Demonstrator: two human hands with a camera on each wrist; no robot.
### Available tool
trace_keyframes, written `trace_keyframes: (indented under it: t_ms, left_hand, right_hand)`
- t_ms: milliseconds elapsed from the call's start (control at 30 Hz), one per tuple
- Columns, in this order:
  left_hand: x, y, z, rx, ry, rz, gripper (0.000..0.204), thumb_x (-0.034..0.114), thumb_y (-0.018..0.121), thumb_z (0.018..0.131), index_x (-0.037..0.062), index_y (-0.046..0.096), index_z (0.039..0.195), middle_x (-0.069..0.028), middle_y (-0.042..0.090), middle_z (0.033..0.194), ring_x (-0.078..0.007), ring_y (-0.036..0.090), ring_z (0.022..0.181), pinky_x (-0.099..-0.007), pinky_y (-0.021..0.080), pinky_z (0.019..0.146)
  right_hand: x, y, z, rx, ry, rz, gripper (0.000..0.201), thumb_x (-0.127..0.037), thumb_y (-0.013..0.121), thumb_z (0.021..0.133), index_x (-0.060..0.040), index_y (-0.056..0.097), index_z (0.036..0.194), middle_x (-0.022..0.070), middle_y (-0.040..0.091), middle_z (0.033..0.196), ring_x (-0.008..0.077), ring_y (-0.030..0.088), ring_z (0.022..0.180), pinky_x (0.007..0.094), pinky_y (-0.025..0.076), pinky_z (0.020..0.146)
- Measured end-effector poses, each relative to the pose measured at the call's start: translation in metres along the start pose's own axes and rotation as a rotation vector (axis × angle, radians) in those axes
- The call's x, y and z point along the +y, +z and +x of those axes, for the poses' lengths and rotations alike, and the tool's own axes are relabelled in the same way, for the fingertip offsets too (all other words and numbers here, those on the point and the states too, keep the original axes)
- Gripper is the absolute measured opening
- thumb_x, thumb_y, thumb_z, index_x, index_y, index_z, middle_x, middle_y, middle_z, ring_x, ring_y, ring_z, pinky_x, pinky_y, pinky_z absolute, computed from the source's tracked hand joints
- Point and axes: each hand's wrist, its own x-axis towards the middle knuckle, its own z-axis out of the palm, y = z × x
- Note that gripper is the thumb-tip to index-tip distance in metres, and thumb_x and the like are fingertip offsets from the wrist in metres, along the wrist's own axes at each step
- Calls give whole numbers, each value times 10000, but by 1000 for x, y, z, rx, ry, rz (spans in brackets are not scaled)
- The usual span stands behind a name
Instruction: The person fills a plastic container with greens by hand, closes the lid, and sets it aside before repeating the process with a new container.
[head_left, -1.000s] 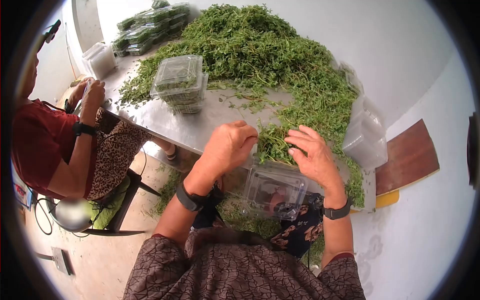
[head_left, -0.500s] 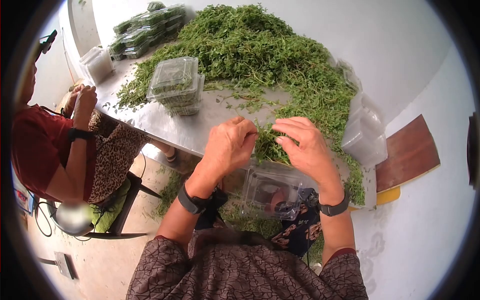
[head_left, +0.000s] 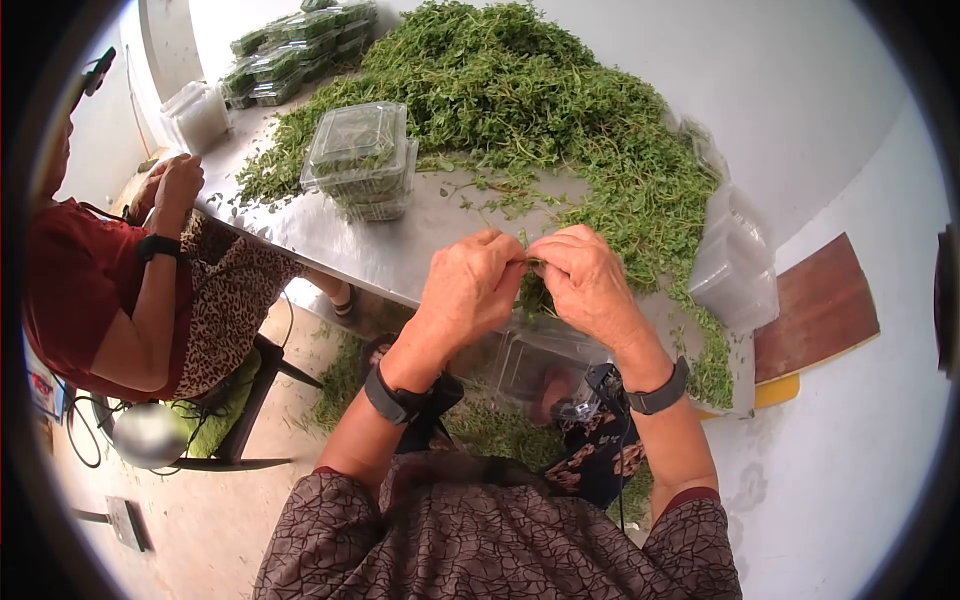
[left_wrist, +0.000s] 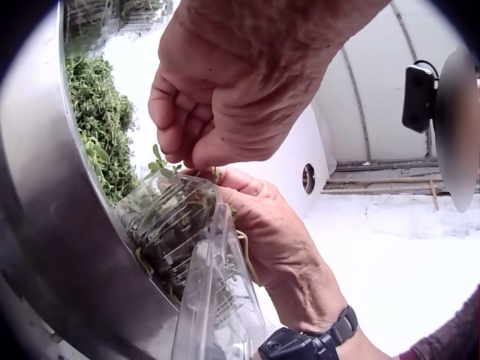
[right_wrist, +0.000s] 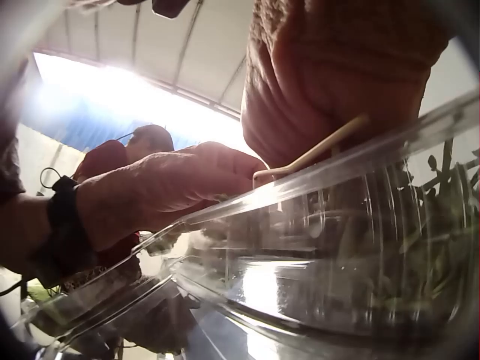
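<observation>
My left hand (head_left: 470, 280) and right hand (head_left: 585, 280) meet above an open clear plastic clamshell box (left_wrist: 169, 206) at the table's near edge. Fingertips of both hands pinch together at a small green sprig (left_wrist: 161, 163), mostly hidden behind the knuckles in the head view. Leafy greens fill part of the box, and its clear lid (head_left: 545, 370) hangs open toward my lap. A pale bent stem (right_wrist: 315, 154) sticks up over the box rim, close by my right hand.
A big heap of greens (head_left: 500, 90) covers the back of the metal table (head_left: 370, 255). Filled boxes (head_left: 360, 160) stand on it, with more stacked (head_left: 290, 55) behind. Nested clear boxes (head_left: 735, 265) sit at the right edge. Another person (head_left: 110, 300) sits at the left.
My right hand has moved left from the greens in the box, its spread fingers closing together against the left hand's fingertips. The left hand has moved only slightly.
</observation>
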Motion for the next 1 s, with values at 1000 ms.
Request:
trace_keyframes:
  t_ms: [1000]
  left_hand:
    - [4,5,0,90,56,136,63,-6,631,778,20,610,832,-123,596,719,-316,605,673,-370,491,592]
  right_hand:
    - [13,10,2,-27,213,-132,92,-41,608,744,-17,688,784,151,651,767,320,596,841,415,435,847]
